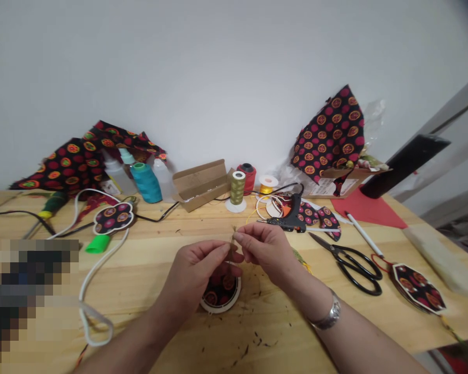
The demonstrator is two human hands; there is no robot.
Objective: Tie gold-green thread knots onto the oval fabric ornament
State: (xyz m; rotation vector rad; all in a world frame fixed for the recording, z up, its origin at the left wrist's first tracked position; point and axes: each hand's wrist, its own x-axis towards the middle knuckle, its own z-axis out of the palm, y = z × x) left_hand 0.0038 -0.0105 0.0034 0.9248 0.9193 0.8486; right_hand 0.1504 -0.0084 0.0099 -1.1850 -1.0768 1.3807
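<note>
My left hand (197, 270) and my right hand (263, 252) meet over the middle of the wooden table. Both are closed in a pinch around a small bundle of olive-green thread (234, 229), whose tip sticks up between the fingertips. Under my left fingers lies a round piece (220, 298) with a white rim, covered in black fabric with red and orange circles. My fingers hide its upper part. Behind the hands stands a spool of olive-green thread (237, 189). Large black-handled scissors (354, 262) rest right of my right forearm.
A black glue gun (292, 215) lies just beyond my right hand. Farther back are an open cardboard box (200, 187), a teal thread cone (146, 182) and a red one (248, 179). A white cable (85, 291) loops at the left. An octagonal fabric piece (419, 288) sits at the right.
</note>
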